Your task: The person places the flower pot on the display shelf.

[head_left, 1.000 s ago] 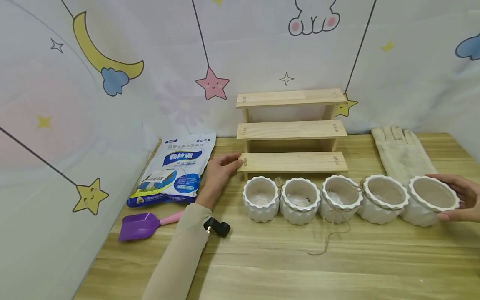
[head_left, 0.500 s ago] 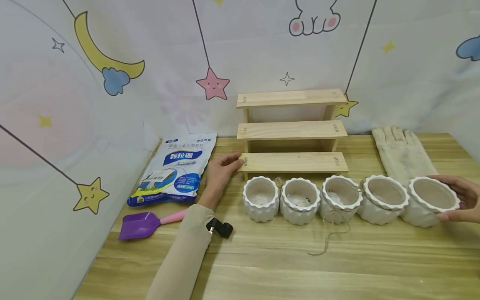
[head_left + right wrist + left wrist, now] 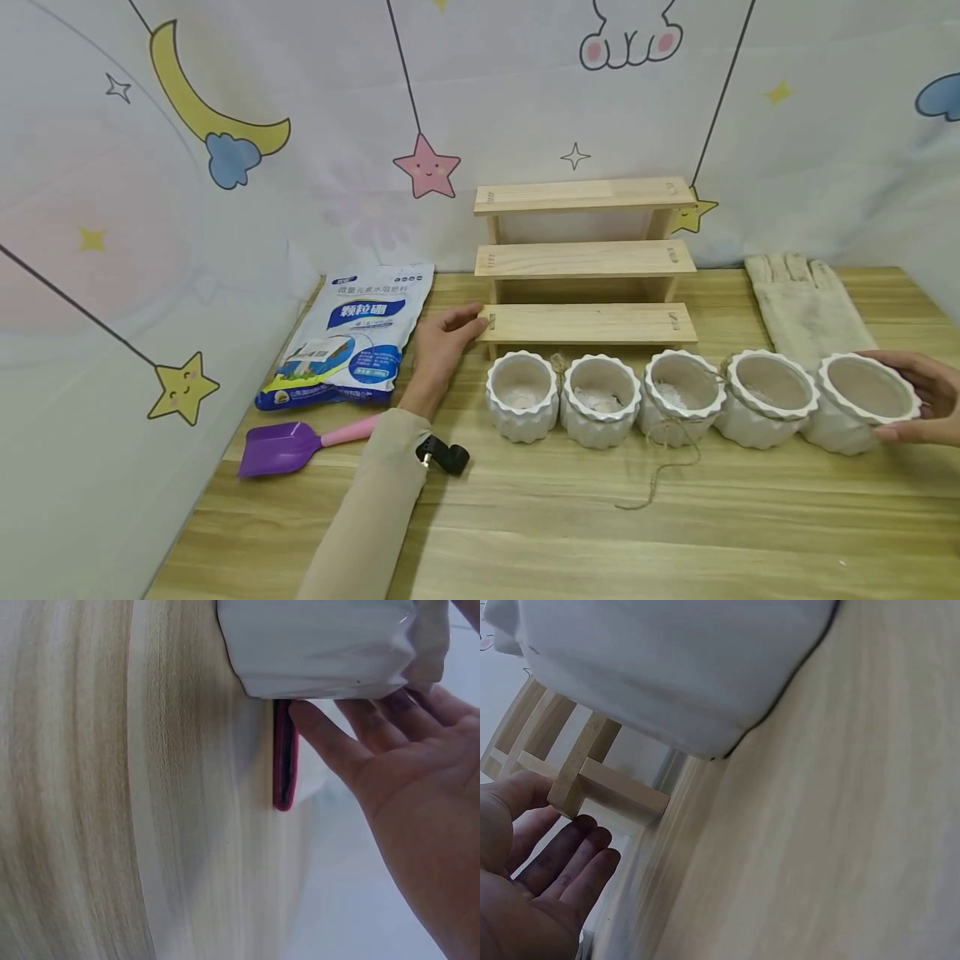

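Note:
In the head view, my left hand (image 3: pixel 446 342) holds the left end of the lowest board of a three-tier wooden plant stand (image 3: pixel 588 323). The left wrist view shows the board's corner (image 3: pixel 568 791) between thumb and fingers, the lower fingers loosely bent. At the far right, my right hand (image 3: pixel 926 396) holds a white scalloped flower pot (image 3: pixel 840 429), thumb at the front and fingers behind its rim. That pot (image 3: pixel 322 645) fills the top of the right wrist view. Several matching pots (image 3: pixel 522 421) stand in a row to its left, before the stand.
A fertilizer bag (image 3: pixel 360 333) and a purple scoop (image 3: pixel 279 450) with a pink handle lie left of my arm. Behind the right-hand pots lies a pale work glove (image 3: pixel 810 312). Loose twine (image 3: pixel 656 479) trails from the middle pot. A printed cloth (image 3: pixel 525 108) hangs behind the table.
The left forearm has shifted slightly to the right, while the hand stays at the board. The right hand, pots and stand keep their places.

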Demonstrator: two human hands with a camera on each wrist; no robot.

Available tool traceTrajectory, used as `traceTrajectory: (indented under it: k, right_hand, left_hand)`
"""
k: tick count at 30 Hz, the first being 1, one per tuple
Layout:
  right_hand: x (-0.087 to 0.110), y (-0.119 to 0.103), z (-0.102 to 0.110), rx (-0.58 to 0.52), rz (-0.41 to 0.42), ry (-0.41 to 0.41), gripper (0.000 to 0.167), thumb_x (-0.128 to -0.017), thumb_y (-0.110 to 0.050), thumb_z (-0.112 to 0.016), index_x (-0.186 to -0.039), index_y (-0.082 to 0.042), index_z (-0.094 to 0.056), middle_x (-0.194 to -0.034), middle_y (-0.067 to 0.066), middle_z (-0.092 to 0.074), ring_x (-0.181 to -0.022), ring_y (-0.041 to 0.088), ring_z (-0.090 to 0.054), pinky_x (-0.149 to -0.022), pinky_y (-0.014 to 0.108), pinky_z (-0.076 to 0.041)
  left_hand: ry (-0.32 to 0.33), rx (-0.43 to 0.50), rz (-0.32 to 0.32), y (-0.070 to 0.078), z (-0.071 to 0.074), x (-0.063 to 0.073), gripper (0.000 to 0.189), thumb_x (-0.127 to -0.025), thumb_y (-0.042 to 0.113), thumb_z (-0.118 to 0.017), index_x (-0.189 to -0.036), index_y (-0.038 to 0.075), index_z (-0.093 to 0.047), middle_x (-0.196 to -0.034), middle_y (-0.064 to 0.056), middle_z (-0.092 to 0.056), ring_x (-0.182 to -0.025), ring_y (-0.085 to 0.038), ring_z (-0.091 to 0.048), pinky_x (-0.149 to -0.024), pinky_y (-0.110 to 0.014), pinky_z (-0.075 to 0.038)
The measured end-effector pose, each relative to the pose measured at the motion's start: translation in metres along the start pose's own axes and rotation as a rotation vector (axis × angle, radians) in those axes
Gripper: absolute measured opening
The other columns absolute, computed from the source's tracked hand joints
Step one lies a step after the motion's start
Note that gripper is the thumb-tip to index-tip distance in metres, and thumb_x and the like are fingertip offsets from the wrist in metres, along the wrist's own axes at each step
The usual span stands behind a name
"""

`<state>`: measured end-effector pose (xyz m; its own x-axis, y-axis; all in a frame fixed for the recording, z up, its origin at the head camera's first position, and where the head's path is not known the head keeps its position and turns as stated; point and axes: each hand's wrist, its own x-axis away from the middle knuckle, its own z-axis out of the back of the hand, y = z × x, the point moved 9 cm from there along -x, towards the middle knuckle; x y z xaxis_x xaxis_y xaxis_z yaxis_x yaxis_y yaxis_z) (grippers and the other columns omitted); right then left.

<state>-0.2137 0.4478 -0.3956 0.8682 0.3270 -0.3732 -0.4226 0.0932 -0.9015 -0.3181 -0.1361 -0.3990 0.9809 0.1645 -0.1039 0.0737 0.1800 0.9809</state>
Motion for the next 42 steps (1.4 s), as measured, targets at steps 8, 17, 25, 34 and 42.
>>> traceTrajectory:
  k: [8, 17, 25, 34, 42]
  right_hand:
    - [-0.002, -0.001, -0.001, -0.055, 0.009, -0.008, 0.107, -0.053, 0.048, -0.062, -0.144, -0.007, -0.062, -0.134, -0.004, -0.07, -0.112, 0.001, -0.065, -0.087, 0.01, -0.051]
    - [-0.005, -0.003, 0.005, -0.005, -0.003, 0.039, 0.105, -0.055, 0.046, -0.064, -0.143, -0.011, -0.065, -0.127, -0.007, -0.073, -0.106, 0.0, -0.067, -0.082, 0.01, -0.053]
    - [-0.013, -0.008, 0.017, 0.115, -0.013, 0.084, 0.108, -0.057, 0.045, -0.064, -0.146, -0.017, -0.065, -0.123, -0.013, -0.073, -0.102, -0.004, -0.067, -0.079, 0.009, -0.053]
    - [-0.027, -0.026, 0.028, 0.244, -0.022, 0.175, 0.112, -0.059, 0.044, -0.066, -0.139, -0.034, -0.068, -0.118, -0.02, -0.071, -0.096, -0.009, -0.065, -0.074, 0.006, -0.052]
    - [-0.049, -0.045, 0.031, 0.268, 0.015, 0.216, 0.11, -0.057, 0.042, -0.068, -0.131, -0.039, -0.071, -0.11, -0.02, -0.072, -0.089, -0.008, -0.066, -0.07, 0.006, -0.051]
  left_hand:
    - [0.016, 0.003, -0.001, 0.001, 0.001, 0.0, 0.027, -0.093, 0.009, -0.083, -0.119, 0.004, -0.081, -0.121, -0.007, -0.078, -0.114, -0.019, -0.069, -0.087, -0.021, -0.051]
    - [0.014, 0.03, 0.016, -0.001, 0.002, -0.002, 0.028, -0.092, 0.009, -0.083, -0.12, 0.005, -0.081, -0.122, -0.008, -0.077, -0.114, -0.019, -0.068, -0.086, -0.019, -0.053]
    - [0.016, 0.009, 0.009, -0.001, 0.004, -0.002, 0.029, -0.093, 0.011, -0.083, -0.121, 0.005, -0.08, -0.122, -0.007, -0.077, -0.118, -0.019, -0.068, -0.094, -0.027, -0.051]
    - [0.018, 0.0, 0.006, -0.002, 0.005, 0.001, 0.029, -0.092, 0.014, -0.084, -0.12, 0.006, -0.081, -0.121, -0.006, -0.078, -0.117, -0.019, -0.068, -0.099, -0.032, -0.051]
    - [0.008, -0.003, -0.007, -0.003, -0.001, 0.001, 0.031, -0.092, 0.014, -0.084, -0.121, 0.005, -0.08, -0.119, -0.008, -0.078, -0.117, -0.02, -0.069, -0.097, -0.03, -0.052]
